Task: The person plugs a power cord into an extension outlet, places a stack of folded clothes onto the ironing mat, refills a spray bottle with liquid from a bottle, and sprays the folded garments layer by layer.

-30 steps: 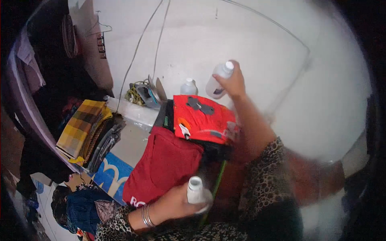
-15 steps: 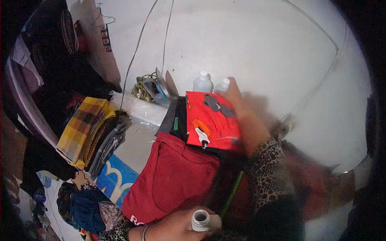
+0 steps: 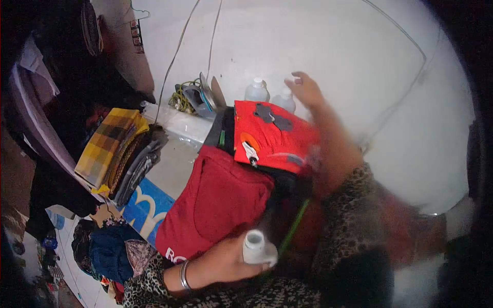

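Two capped bottles stand upright by the wall (image 3: 349, 46), behind the far edge of the folded red cloth (image 3: 269, 133), which hides their bases and whatever carries them. One capped bottle (image 3: 257, 92) is nearer the iron (image 3: 193, 98); the other capped bottle (image 3: 284, 103) is just beside the right hand (image 3: 309, 93). That hand is empty, fingers curved and parted; this second bottle lies just left of and below its fingertips, long axis vertical. The left hand (image 3: 233, 259), well apart from both, grips an uncapped white bottle (image 3: 253, 252), mouth upward, near the right-hand edge of the maroon garment (image 3: 218, 197). Half a second earlier, the right hand was around the second bottle at the cap; now it appears clear of it. The left hand's hold is unchanged.
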Action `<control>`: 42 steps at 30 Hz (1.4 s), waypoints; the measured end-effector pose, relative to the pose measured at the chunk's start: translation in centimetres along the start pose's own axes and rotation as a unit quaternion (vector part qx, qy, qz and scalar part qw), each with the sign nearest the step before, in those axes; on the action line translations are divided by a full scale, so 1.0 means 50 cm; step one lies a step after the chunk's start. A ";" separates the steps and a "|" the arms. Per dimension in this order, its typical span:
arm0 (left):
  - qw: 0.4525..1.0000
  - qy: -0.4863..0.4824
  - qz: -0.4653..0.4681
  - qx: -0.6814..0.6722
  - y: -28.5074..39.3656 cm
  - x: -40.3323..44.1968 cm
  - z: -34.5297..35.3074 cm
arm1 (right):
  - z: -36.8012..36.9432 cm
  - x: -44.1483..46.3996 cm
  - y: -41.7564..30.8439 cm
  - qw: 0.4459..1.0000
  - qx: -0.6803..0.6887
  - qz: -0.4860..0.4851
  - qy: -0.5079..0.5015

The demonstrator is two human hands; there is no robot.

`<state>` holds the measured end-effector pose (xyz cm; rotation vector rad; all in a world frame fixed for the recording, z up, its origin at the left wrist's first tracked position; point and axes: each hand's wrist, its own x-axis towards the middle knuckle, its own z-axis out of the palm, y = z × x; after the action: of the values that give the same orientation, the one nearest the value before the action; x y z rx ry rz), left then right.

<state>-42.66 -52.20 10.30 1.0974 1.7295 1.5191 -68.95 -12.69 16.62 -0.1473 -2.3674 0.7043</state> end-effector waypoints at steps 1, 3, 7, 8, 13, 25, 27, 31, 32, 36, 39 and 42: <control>1.000 0.011 -0.029 0.003 0.004 -0.001 0.004 | -0.057 -0.018 -0.055 0.999 0.030 0.020 -0.037; 0.999 0.012 -0.004 0.033 -0.002 -0.002 0.006 | -0.138 -0.067 -0.139 0.989 0.110 0.035 -0.094; 0.996 0.025 0.029 0.079 0.028 -0.021 0.015 | -0.213 -0.235 -0.211 0.959 0.224 -0.019 -0.172; 0.996 0.027 0.036 0.083 0.038 -0.029 0.019 | -0.216 -0.291 -0.225 0.952 0.237 -0.066 -0.184; 0.998 0.008 0.045 0.047 0.072 -0.094 0.031 | -0.170 -0.501 -0.301 0.952 0.082 -0.002 -0.296; 0.982 0.159 -0.055 0.087 0.199 -0.376 -0.063 | -0.061 -0.788 -0.594 0.927 0.054 -0.285 -0.238; 0.976 0.169 -0.083 0.105 0.219 -0.407 -0.071 | -0.022 -0.821 -0.588 0.930 -0.029 -0.324 -0.174; 0.964 0.161 -0.112 0.177 0.191 -0.436 -0.093 | -0.009 -0.803 -0.575 0.934 -0.079 -0.300 -0.180; 0.962 0.142 -0.116 0.202 0.182 -0.434 -0.098 | -0.017 -0.790 -0.572 0.934 -0.064 -0.245 -0.251; 0.978 0.091 -0.085 0.166 0.129 -0.389 -0.111 | -0.019 -0.718 -0.522 0.904 0.315 0.189 -0.218; 0.978 0.029 -0.080 0.189 0.161 -0.317 -0.116 | -0.052 -0.656 -0.488 0.708 0.626 0.285 -0.159; 0.987 -0.054 -0.081 0.125 0.155 -0.230 -0.138 | -0.088 -0.617 -0.498 0.657 0.679 0.290 -0.155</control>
<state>-41.30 -65.53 18.07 1.1074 1.9194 1.1466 -40.33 -40.43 15.12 -0.1073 -1.3699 2.7453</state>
